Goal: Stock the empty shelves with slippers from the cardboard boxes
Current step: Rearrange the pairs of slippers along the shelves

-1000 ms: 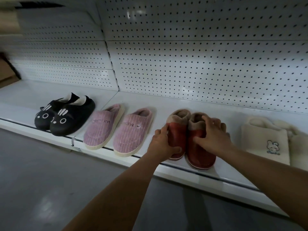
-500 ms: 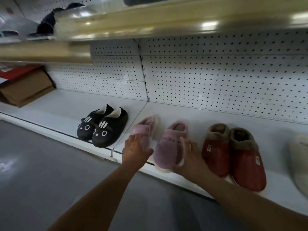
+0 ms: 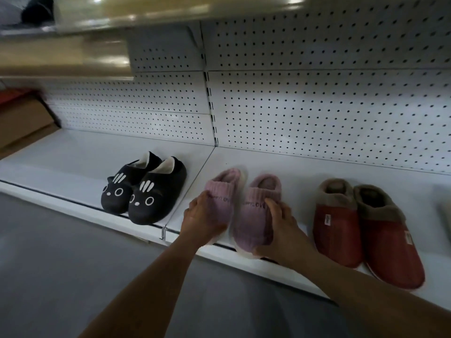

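Here, everything is sitting along one low white shelf.

Shelf: the white shelf is running across the view at floor level, backed by a white pegboard wall (the holes are smeared by motion blur near the top).

Left hand: the left hand is wrapping over the toe and outer side of the left pink slipper, fingers curled around it in a grip.

Right hand: the right hand is clamping the right pink slipper from its right side, thumb lying across the top near the printed lettering and fingers curling under the toe.

Pink pair: the two slippers are sitting side by side on the shelf, touching or nearly so, heels toward the pegboard and toes hanging at the front edge.

Black pair: the black slippers with white cat faces are standing together just to the left of the pink pair, on the neighbouring shelf panel.

Red pair: the red slippers with brown fleece cuffs are resting to the right of the right hand, close beside it but apart.

Cardboard box: a brown cardboard box is sitting at the far left end of the shelf (blurred, contents not visible).

Upper shelf: a yellowish edge strip is crossing the top of the view, heavily blurred.

Floor: grey floor is lying below the shelf, under both forearms.
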A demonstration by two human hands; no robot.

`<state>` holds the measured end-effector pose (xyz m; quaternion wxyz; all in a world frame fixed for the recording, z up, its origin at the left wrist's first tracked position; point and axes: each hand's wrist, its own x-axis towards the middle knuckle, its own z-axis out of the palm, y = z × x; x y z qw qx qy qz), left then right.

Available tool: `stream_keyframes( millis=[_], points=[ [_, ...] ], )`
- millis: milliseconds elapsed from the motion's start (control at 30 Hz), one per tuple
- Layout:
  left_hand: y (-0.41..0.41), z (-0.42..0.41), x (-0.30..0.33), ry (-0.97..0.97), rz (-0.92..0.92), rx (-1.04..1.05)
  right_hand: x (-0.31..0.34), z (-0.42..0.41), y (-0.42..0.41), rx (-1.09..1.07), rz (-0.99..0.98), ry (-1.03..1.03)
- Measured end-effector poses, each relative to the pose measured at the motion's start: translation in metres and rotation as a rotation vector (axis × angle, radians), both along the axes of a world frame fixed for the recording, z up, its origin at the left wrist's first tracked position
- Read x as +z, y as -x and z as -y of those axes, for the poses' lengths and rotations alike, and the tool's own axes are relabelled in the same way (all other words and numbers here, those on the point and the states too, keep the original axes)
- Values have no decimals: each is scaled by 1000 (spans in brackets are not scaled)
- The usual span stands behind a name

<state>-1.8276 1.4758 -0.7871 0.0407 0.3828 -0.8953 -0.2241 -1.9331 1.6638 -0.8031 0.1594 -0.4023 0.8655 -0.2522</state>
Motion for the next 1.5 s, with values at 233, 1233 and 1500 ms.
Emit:
stream_keyframes(
  millis=[233, 1233, 1500],
  points=[
    [16, 10, -7, -29, 12, -21, 1, 19, -2, -32, -2, 12],
    [-24, -11, 59, -480, 125, 40, 64, 7, -22, 48, 378, -332],
    [-24, -7, 42, -342, 262, -234, 64, 18, -39, -19, 403, -381]
  ],
)
